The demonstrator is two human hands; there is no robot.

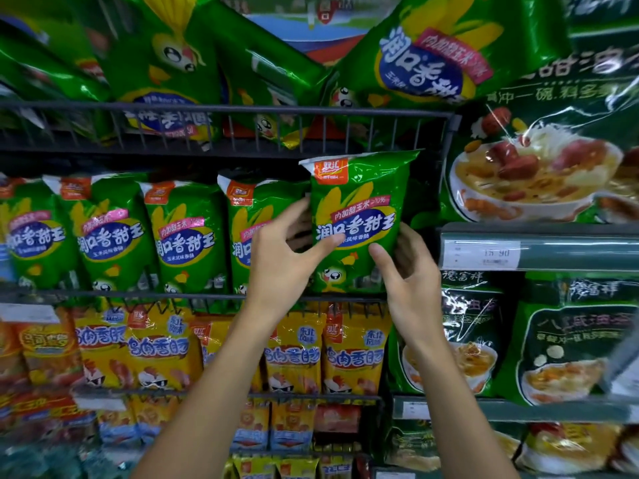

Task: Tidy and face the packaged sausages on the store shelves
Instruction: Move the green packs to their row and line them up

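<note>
1. head view: both hands hold one shiny green plastic sausage bag (359, 216) with yellow corn and blue writing on it.
2. the left hand (287, 250) grips the bag's left edge, thumb on the front, fingers curled behind.
3. the right hand (404, 271) grips the bag's lower right side, thumb on the front, fingers wrapped round the back.
4. the bag stands upright, front facing out, at the right end of the black wire shelf rail (173, 294).
5. left of the bag is a row of same green sausage bags (186, 233), standing behind that rail.
6. below the bag hang yellow sausage packs (352, 354).
7. above the bag, more green bags (432, 60) lie tilted.
8. right of the bag is a white price tag (482, 254) on a grey shelf edge.
</note>
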